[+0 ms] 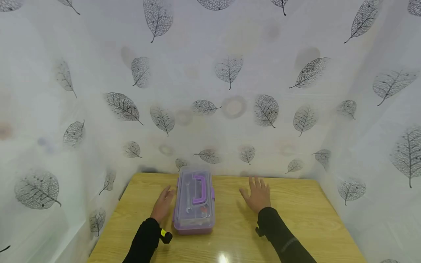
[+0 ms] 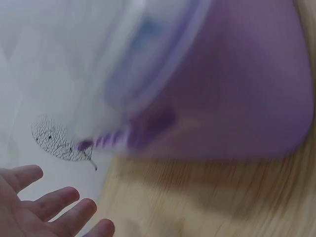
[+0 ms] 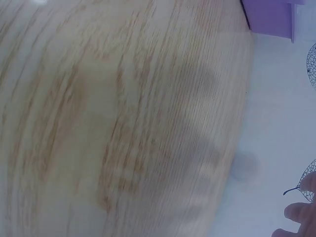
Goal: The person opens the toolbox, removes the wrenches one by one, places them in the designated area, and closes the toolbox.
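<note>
A purple toolbox (image 1: 194, 215) with a clear lid and a purple handle (image 1: 203, 190) stands on the wooden table, left of the middle. Through its lid show a wrench (image 1: 188, 199) and a small red item. My left hand (image 1: 163, 203) is just left of the box, fingers extended and holding nothing; in the left wrist view its fingers (image 2: 74, 212) are apart from the box's purple side (image 2: 247, 84). To the right of the box, my right hand (image 1: 258, 194) hovers over the table with fingers spread and nothing in it.
The light wooden table (image 1: 296, 219) ends at the back and sides against a pale curtain (image 1: 204, 131) printed with dark leaves. A bright reflection lies on the table near its front. Both wrists carry dark bands under black sleeves (image 1: 141, 241).
</note>
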A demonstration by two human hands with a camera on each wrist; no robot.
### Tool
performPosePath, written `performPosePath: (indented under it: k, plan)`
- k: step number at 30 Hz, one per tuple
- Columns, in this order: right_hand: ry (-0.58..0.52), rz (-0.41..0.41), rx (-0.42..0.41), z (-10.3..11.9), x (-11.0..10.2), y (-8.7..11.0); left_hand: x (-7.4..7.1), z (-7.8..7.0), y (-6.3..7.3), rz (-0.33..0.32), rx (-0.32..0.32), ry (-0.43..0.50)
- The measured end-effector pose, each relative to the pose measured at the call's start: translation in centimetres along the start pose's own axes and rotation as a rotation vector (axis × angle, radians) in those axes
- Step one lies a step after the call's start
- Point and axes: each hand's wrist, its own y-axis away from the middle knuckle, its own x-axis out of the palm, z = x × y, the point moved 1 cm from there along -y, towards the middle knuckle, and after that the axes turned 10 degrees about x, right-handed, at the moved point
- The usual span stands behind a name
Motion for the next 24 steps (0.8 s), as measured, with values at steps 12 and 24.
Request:
performPosePath:
  k: [12,24]
  plan:
    - [-0.226,0.004,0.096,0.7,0.3,-0.3,2.2,0.1,0.6,0.041,-0.030,0.123]
    - [-0.340,0.189,0.134,2.9,0.7,-0.3,2.4,0.1,1.0,0.034,-0.030,0.130]
